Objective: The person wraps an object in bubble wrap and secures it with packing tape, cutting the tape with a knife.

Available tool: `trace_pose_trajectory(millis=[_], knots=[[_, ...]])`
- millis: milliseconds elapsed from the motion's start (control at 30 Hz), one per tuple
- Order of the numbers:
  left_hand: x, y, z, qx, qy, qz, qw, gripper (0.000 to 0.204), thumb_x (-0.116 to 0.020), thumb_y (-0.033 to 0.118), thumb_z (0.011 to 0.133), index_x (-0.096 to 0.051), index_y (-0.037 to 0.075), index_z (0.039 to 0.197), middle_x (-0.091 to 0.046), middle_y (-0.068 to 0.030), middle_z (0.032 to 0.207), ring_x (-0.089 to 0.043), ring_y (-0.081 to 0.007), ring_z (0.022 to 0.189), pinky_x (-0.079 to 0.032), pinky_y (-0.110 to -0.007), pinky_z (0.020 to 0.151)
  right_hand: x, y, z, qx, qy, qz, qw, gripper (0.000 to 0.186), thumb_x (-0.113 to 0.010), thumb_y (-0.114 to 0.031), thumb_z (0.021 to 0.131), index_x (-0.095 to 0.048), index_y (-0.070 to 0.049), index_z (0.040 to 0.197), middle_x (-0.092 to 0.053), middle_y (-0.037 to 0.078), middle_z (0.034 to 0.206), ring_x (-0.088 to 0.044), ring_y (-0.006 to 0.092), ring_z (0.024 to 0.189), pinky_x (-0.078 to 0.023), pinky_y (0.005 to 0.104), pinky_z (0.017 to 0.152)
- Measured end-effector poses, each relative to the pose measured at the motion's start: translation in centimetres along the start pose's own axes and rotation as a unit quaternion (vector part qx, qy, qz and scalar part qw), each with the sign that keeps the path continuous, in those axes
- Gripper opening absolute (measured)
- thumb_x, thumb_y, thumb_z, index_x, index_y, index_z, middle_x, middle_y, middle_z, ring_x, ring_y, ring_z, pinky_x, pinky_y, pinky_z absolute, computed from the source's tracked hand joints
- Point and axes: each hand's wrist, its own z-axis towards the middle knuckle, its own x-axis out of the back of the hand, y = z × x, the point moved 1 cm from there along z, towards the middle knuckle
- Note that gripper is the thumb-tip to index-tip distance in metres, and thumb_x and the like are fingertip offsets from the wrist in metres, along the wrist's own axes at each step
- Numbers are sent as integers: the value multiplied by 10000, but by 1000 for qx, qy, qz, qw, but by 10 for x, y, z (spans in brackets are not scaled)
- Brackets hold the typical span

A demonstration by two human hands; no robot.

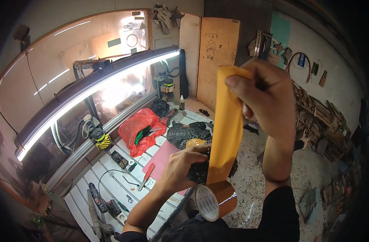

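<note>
My right hand (265, 92) is closed on the free end of a wide orange-yellow tape strip (224, 125), held stretched high at the right. The tape's roll (216, 199), brown with a pale core, hangs at the lower end of the strip. My left hand (180, 169) grips a black rough-textured piece (198, 171), partly hidden behind the strip, over the near edge of the slatted table (83, 193). Just beyond it lie a larger black textured piece (182, 133) and a yellow object (194, 142) whose shape is partly hidden.
On the table are a red bag (136, 125), a pink sheet (160, 153), a red-handled tool (148, 173) and a drill (103, 203). A lit gantry rail with machine heads (99, 137) runs along its back. Wood offcuts (321, 121) lean at the right above a littered floor.
</note>
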Motion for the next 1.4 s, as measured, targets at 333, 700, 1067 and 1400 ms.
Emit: trace_pose_trajectory(millis=[333, 700, 1067, 1400], knots=[[-8, 19, -16, 56, 54, 12, 997, 585, -901, 11, 704, -471, 38, 1100, -629, -274, 1239, -689, -435, 1083, -578, -465, 889, -17, 139, -5, -276, -217, -2, 936, 219, -754, -197, 949, -696, 3, 883, -628, 3, 657, -546, 54, 505, -430, 221, 475], [-5, 15, 7, 34, 101, 81, 991, 873, -907, 54, 655, -440, -9, 1390, -598, -207, 1176, -632, -366, 1049, -550, -436, 910, -30, 198, -51, -332, -333, 90, 878, 346, -854, -337, 845, -706, -29, 894, -605, -27, 762, -524, 77, 721, -373, 263, 645], [20, -12, 66, 103, 86, 28, 991, 612, -900, 106, 667, -646, 3, 1214, -755, -115, 1099, -728, -174, 1024, -545, -314, 914, 15, 142, -55, -140, 164, 15, 976, 411, -713, -342, 987, -591, 4, 1173, -603, 31, 866, -586, 120, 756, -505, 309, 656], [-4, -37, 108, 66, 122, 44, 989, 648, -881, 9, 614, -649, 50, 1217, -761, -143, 1070, -749, -240, 1024, -557, -340, 894, -33, 29, -116, -185, 93, 292, 934, 721, -647, -209, 1036, -211, -9, 1575, -662, 114, 1040, -698, 144, 814, -604, 282, 683]])
